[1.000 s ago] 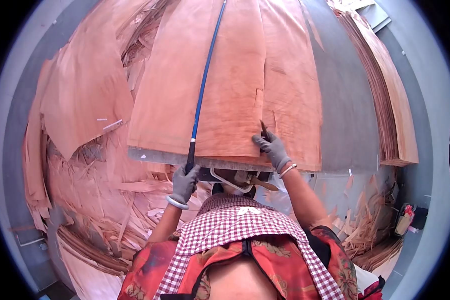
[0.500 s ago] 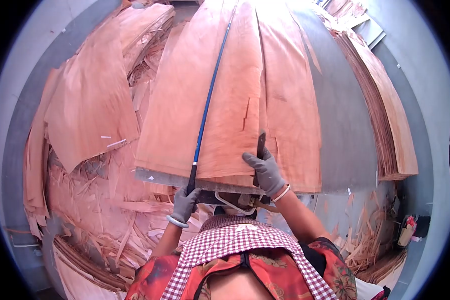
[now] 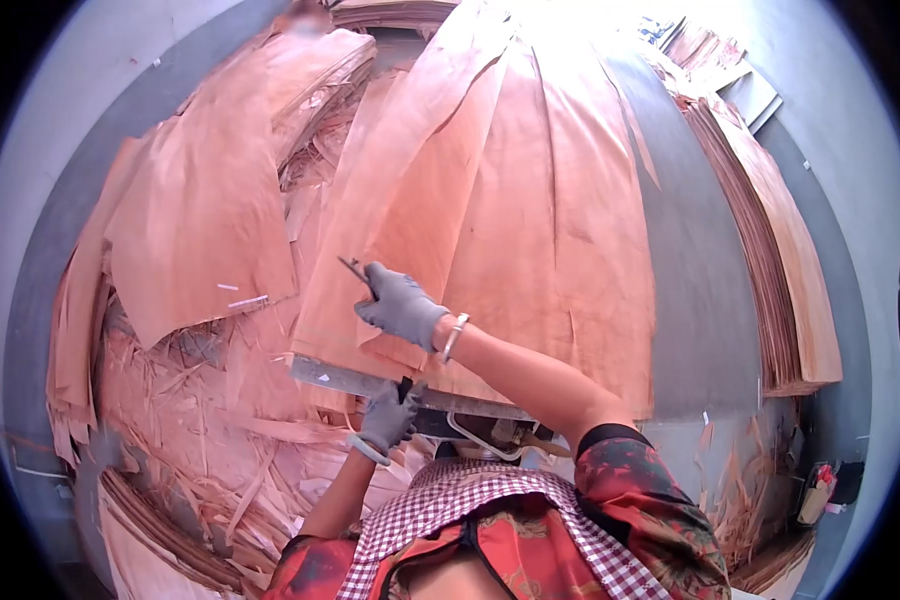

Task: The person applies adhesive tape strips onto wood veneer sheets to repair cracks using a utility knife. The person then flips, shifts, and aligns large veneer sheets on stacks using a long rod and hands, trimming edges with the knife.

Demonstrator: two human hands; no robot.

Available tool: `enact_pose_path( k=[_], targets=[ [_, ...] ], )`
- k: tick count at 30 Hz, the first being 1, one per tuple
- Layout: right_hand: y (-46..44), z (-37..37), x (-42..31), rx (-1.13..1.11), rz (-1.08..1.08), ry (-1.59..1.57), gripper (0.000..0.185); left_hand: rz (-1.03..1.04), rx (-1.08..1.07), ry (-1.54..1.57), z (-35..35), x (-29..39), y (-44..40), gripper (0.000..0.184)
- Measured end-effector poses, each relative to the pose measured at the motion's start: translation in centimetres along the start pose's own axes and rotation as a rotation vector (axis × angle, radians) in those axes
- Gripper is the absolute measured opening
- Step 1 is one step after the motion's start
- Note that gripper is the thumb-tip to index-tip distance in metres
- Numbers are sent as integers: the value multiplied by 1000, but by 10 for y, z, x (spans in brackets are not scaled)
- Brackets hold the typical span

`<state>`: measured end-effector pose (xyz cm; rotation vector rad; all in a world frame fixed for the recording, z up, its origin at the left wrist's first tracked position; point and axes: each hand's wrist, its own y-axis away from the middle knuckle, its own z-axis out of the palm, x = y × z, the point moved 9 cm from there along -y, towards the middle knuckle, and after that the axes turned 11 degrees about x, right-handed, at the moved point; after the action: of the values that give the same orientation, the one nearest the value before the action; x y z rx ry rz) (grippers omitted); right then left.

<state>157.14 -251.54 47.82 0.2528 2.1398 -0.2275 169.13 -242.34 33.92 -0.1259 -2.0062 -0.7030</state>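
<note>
Thin wood veneer sheets [image 3: 550,290] cover much of the long grey table [image 3: 700,280] in front of me. My gloved right hand [image 3: 402,305] reaches across to the left over them, closed around a dark, narrow knife-like tool [image 3: 353,270]. Beneath that hand a veneer strip [image 3: 435,185] lies slanted and partly lifted; whether the hand also grips it I cannot tell. At the table's near edge, my gloved left hand [image 3: 387,415] is closed on the black handle [image 3: 405,387] of a rod. The rod's blue shaft is hidden now, apparently under the veneer.
Stacked veneer [image 3: 200,220] stands on the left, with torn scraps [image 3: 200,400] around its foot. Another tall stack [image 3: 770,250] runs along the table's right side. A metal frame bar [image 3: 480,437] sits below the near edge, close to my body.
My right hand has swept left with the tool, and the veneer strip has shifted left, covering the blue rod. My left hand has moved slightly right and down, still on the rod's handle.
</note>
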Motion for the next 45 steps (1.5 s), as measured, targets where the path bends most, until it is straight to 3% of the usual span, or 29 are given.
enact_pose_path(
  k=[2, 7, 10, 12, 14, 16, 18, 19, 20, 21, 23, 25, 30, 31, 34, 35, 38, 40, 42, 44, 45],
  targets=[
    [-17, 23, 2, -19, -81, 110, 28, -205, -105, 103, 9, 4, 2, 66],
    [-23, 65, 39, -181, -132, 213, 29, -426, -273, 349, 38, -18, -14, 65],
    [19, 21, 43, -373, 208, -429, 34, -457, -336, 411, 44, -20, -14, 67],
    [38, -7, 88, -262, 401, -631, 41, -532, -432, 521, 49, -32, -17, 70],
    [66, -32, 138, -123, 592, -575, 39, -560, -484, 521, 47, -29, -15, 73],
    [89, -29, 151, -121, 659, -468, 38, -581, -531, 553, 46, -27, -11, 76],
    [98, -9, 165, -88, 592, -549, 39, -585, -569, 631, 44, -21, -9, 78],
    [90, 13, 168, -63, 482, -673, 40, -461, -577, 585, 40, -14, -11, 78],
    [93, 21, 142, -29, 512, -897, 36, -473, -694, 717, 44, -4, -5, 77],
    [92, 18, 105, -7, 534, -1116, 32, -430, -676, 704, 39, 9, -5, 76],
    [98, 15, 69, 6, 694, -1120, 20, -363, -548, 690, 30, 24, -2, 70],
    [84, 35, 75, 44, 654, -1163, 17, -180, -377, 706, 12, 47, -5, 64],
    [46, 25, 20, -19, 432, -1228, 23, -91, -390, 912, -40, 103, 19, 49],
    [42, 15, -1, -65, 423, -1245, 23, -21, -319, 930, -55, 125, 29, 52],
    [40, -20, -64, 0, 400, -1404, 16, 265, -747, 899, -65, 170, 54, 57],
    [38, -34, -78, 57, 387, -1476, 14, 221, -673, 992, -68, 173, 53, 62],
    [46, -78, -93, -127, 271, -1471, 17, 455, -449, 975, -69, 198, 80, 62],
    [63, -121, -99, -227, 171, -1495, 16, 515, -585, 822, -50, 200, 101, 56],
    [79, -172, -83, -53, 115, -1536, 20, 437, -619, 766, -24, 170, 93, 54],
    [122, -237, -57, 220, 158, -1338, 26, 280, -644, 895, 1, 148, 94, 52],
    [143, -264, -40, 209, 186, -1366, 30, 262, -652, 914, 11, 135, 96, 52]
  ],
)
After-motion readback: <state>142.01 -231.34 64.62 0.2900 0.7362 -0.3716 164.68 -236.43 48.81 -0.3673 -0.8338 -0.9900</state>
